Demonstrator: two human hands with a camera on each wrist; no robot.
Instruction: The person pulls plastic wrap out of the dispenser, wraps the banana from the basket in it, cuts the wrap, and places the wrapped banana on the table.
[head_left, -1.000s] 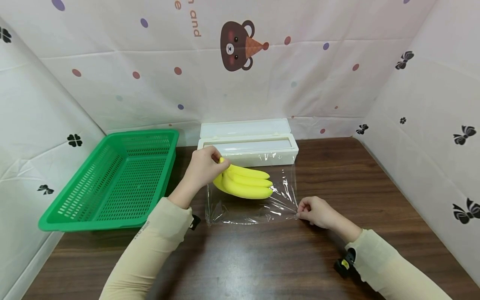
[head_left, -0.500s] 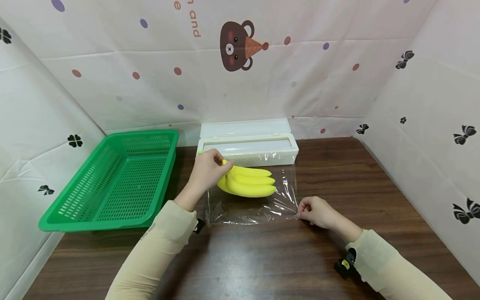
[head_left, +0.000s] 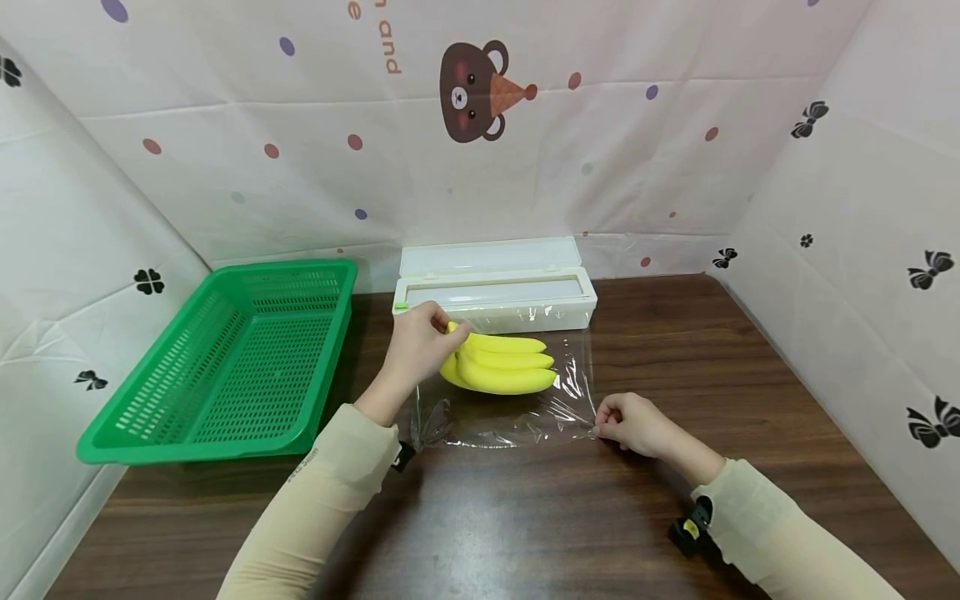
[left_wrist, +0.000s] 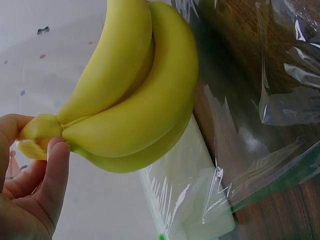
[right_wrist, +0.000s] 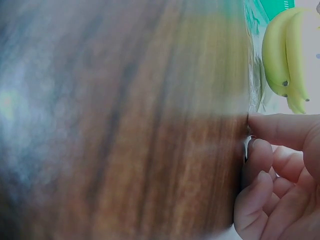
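My left hand [head_left: 422, 343] pinches the stem end of a bunch of yellow bananas [head_left: 506, 371], whose tips point to the right. In the left wrist view thumb and fingers close round the stem of the bananas [left_wrist: 135, 110]. Beneath the bunch a sheet of clear plastic wrap [head_left: 480, 425] stretches over the table from a white wrap box [head_left: 517, 317]. At the sheet's near right corner my right hand [head_left: 637, 425] pinches the film between thumb and fingers. The right wrist view has this hand [right_wrist: 285, 175] low at the tabletop, with the bananas beyond it.
A green plastic basket [head_left: 315, 417] stands at the left, close to my left forearm. The wrap box's lid [head_left: 491, 257] is raised against the patterned back curtain [head_left: 637, 183]. A small green piece [head_left: 401, 306] sits at the box's left end. Dark wooden tabletop [head_left: 675, 342] extends to the right.
The left hand has shifted slightly to the right with the bananas over the plastic wrap, uncovering the green piece on the box. My right hand has stayed at the corner of the film.
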